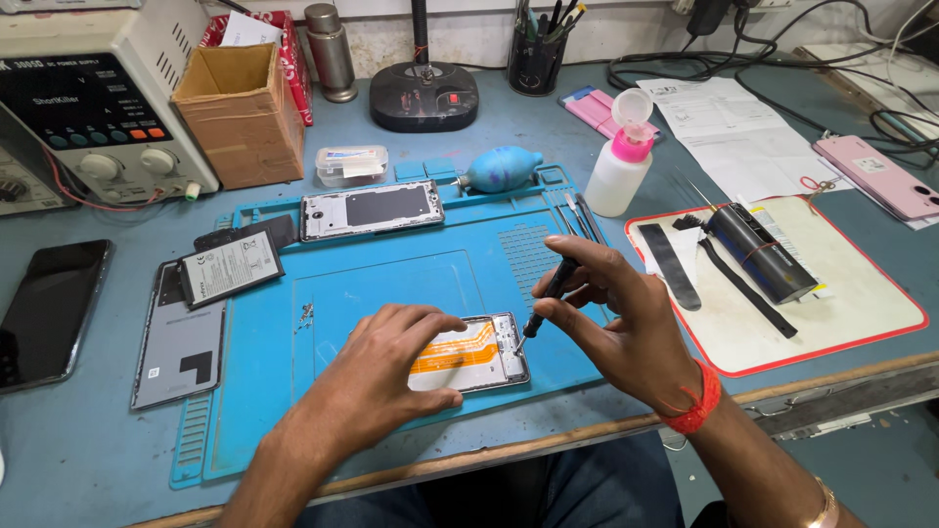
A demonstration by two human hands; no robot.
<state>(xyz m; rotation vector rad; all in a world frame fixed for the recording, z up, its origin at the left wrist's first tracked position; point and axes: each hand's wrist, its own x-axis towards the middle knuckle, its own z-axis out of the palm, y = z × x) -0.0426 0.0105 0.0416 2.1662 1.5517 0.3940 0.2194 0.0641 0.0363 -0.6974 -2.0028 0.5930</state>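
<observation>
An opened phone (484,354) with an orange flex cable showing lies on the blue work mat (391,284) near the front edge. My left hand (386,372) rests flat over its left part and holds it down. My right hand (611,318) grips a black screwdriver (546,296), whose tip touches the phone's top right corner. A few tiny screws (306,314) lie on the mat to the left of my left hand.
A phone frame (372,209), a battery (231,268) and a grey back cover (179,337) lie at the mat's back and left. A dark phone (49,313) sits far left. A white bottle (622,156), a blue blower (502,168), a cardboard box (240,112) and a red-edged pad (841,293) with tools surround the mat.
</observation>
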